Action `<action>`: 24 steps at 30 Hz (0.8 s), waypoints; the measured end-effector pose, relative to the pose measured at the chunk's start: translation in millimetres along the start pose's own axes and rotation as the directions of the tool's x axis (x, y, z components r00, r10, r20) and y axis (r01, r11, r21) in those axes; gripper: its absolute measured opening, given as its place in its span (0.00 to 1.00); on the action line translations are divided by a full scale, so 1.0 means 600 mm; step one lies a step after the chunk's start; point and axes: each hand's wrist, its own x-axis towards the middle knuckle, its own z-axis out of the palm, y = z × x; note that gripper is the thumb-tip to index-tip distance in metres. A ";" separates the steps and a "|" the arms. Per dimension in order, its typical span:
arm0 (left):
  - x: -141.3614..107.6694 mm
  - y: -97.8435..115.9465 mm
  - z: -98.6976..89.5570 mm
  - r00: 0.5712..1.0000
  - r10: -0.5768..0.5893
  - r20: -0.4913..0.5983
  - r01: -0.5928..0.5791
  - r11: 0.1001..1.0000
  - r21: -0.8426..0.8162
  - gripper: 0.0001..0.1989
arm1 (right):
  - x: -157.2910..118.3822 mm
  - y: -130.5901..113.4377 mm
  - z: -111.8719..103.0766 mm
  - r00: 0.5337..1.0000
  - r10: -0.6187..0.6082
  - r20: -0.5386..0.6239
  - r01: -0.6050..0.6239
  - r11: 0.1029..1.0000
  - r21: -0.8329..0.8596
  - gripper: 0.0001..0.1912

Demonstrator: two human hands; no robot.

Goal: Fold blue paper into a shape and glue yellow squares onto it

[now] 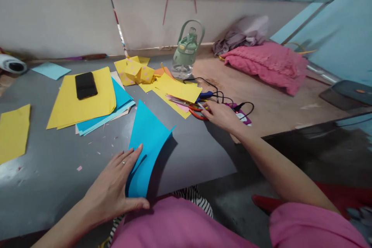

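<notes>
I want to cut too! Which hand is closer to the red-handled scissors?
Right. The right hand is at the handle end of the red-handled scissors; the left hand is farther off, at the curled blue sheet.

I see a bright blue sheet (148,135) near the middle of a grey tabletop (58,182), with red-orange scissor handles (198,117) farther right. On my left, plain yellow sheets (64,104) lie under a black phone (86,85); beyond, the folded paper (134,71) is yellow with pale pink dots. Far off, the bottle (187,48) is pale green. At right, the cushion (264,62) is pink; the bunched cloth (247,35) behind it seems greyish mauve, though my view there is soft. Nearest, black-and-white stripes mark the fabric (200,203) beyond a pink top (180,224).
</notes>
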 end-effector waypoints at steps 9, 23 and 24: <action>0.023 -0.019 -0.001 0.955 -0.256 -0.149 0.258 0.966 -0.008 0.40 | 0.008 -0.067 -0.018 0.961 -0.271 -0.060 0.267 0.961 -0.069 0.17; 0.017 -0.039 -0.005 0.843 -0.457 -0.283 0.449 0.888 -0.098 0.40 | 0.159 -0.127 -0.007 0.965 -0.262 -0.013 0.259 0.960 -0.108 0.10; 0.017 -0.039 -0.004 0.845 -0.457 -0.278 0.443 0.889 -0.113 0.39 | 0.164 -0.130 -0.011 0.966 -0.257 -0.007 0.255 0.962 -0.097 0.11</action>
